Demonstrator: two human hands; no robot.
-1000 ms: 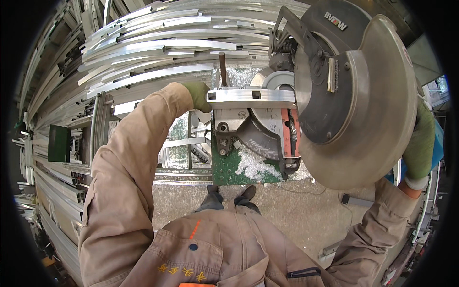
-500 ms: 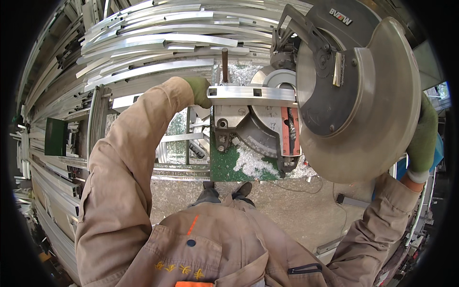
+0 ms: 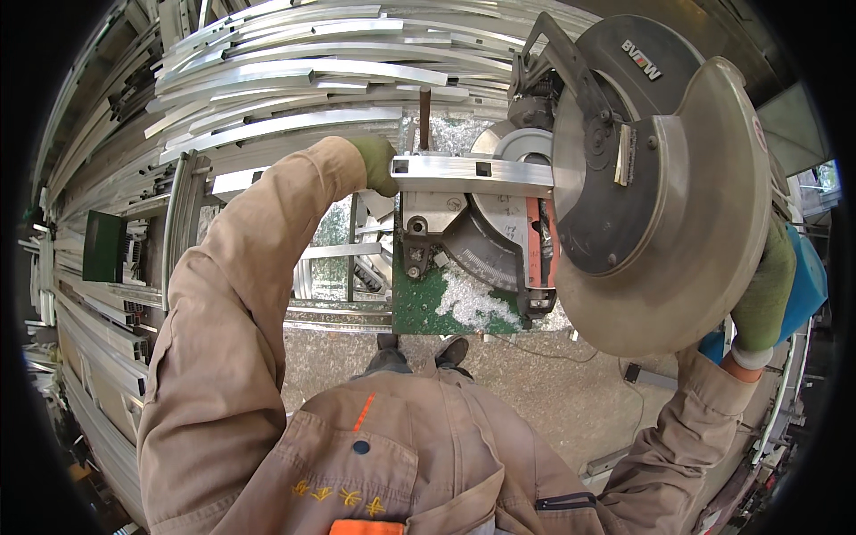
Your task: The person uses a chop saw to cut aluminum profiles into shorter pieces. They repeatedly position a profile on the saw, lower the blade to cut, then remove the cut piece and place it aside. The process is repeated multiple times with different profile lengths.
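Observation:
In a green glove, my left hand (image 3: 378,166) is closed at the left end of a silver aluminium profile (image 3: 517,176) with square cut-outs. The profile lies across the bed of a mitre saw (image 3: 486,250), and its right end meets the saw's blade side. A large round guard (image 3: 687,223) covers much of the blade. Beyond the guard's right edge, my right hand (image 3: 767,290), also green-gloved, is on the saw head's far side. Its fingers and the handle there are hidden behind the guard.
Metal shavings (image 3: 477,303) lie on the green saw table (image 3: 415,308). Long aluminium profiles (image 3: 259,89) are stacked at the back left. An upright brown rod (image 3: 424,120) stands behind the workpiece. A blue object (image 3: 807,281) is beside my right hand, and a cable (image 3: 642,406) runs over the floor.
The saw head and guard have tipped down and towards me, with my right hand moving along with them. My left hand and the profile have stayed nearly in place.

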